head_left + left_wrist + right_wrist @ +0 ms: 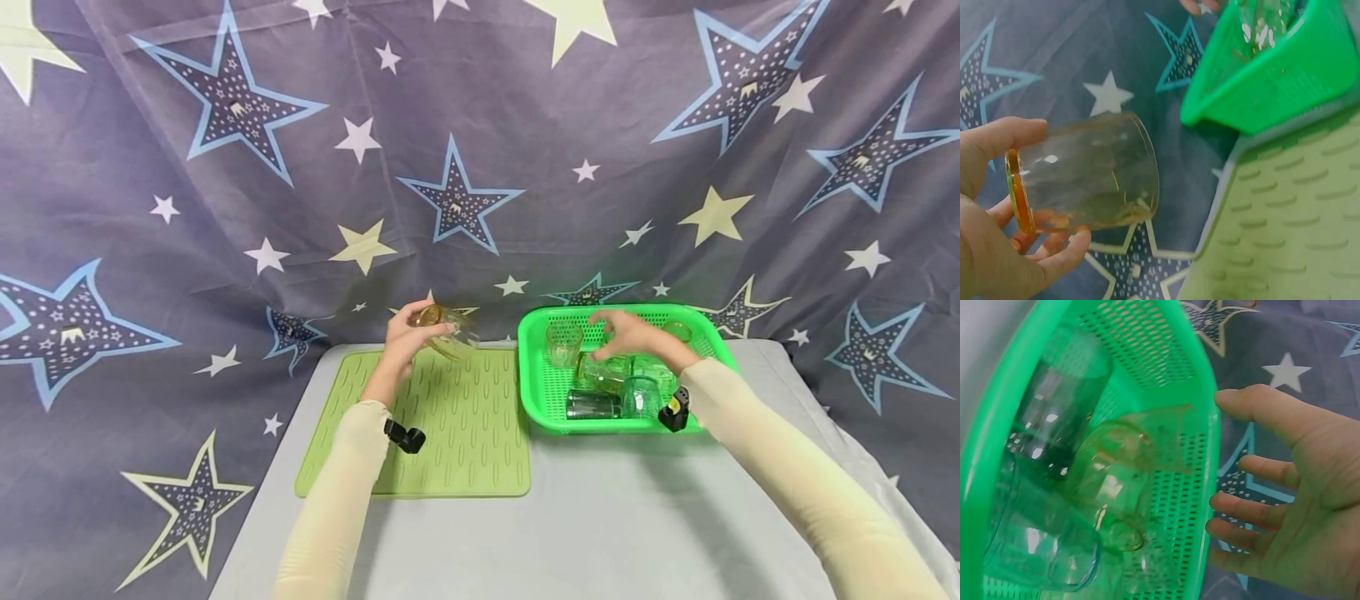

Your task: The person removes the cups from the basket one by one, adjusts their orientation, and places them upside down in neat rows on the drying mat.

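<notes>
My left hand (397, 346) grips a yellowish drinking glass (1094, 172) by its thick amber base, thumb above and fingers below. That glass is tilted on its side in the air, over the back of the green drying mat (457, 442). Above the green plastic basket (528, 392), my right hand (633, 333) has its fingers spread and holds nothing. Several glasses lie or stand in the basket: a pale yellowish one (564, 343), a yellow one (1113, 478), a dark grey one (591, 405) and a blue-green one (641, 398).
A grey cloth-covered table (585, 517) carries the mat on the left and the basket on the right. Directly behind the table hangs a dark curtain (420, 108) printed with stars. The basket's left wall stands close beside the mat's right edge.
</notes>
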{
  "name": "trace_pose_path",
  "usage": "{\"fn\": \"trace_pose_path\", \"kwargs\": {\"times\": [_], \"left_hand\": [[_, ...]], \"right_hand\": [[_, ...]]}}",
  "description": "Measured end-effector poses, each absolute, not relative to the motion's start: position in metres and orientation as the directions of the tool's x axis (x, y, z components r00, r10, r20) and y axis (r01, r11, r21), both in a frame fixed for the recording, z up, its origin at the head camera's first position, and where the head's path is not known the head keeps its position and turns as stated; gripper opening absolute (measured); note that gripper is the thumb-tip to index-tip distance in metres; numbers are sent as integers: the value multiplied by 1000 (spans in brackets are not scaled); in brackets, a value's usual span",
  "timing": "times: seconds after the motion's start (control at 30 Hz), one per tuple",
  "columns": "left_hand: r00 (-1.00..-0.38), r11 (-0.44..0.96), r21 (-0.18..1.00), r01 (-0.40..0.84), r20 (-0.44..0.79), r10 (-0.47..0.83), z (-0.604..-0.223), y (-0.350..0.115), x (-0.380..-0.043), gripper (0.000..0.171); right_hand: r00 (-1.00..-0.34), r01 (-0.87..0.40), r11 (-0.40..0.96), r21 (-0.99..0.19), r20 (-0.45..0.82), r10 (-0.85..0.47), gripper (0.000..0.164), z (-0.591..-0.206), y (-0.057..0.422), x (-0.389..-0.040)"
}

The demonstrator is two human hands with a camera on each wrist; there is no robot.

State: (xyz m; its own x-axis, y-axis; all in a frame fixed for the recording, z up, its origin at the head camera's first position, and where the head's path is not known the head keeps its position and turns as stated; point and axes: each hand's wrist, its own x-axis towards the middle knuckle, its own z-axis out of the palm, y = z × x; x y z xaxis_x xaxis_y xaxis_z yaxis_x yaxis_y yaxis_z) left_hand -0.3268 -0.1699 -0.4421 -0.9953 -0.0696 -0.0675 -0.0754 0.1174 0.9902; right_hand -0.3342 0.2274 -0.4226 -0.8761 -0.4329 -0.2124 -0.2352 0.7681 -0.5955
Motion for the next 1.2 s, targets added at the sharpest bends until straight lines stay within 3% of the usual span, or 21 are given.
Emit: {"fn": "trace_pose_path", "kwargs": {"times": [0.53,0.93,1.2], "left_hand": [[-962,312,934,-173,-92,-256,-472,-218,-336,67],[-940,527,797,-296,-144,-310,-496,-249,-338,65],[-937,539,778,-323,-184,-296,-501,-256,-339,69]], "right_hand": [[-857,-287,863,-416,-290,-425,79,-442,234,-341],[-838,-267,904,-333,-384,-388,83,-448,235,-339],[-848,-267,926,-268,-391,-357,85,-457,236,-339]]}}
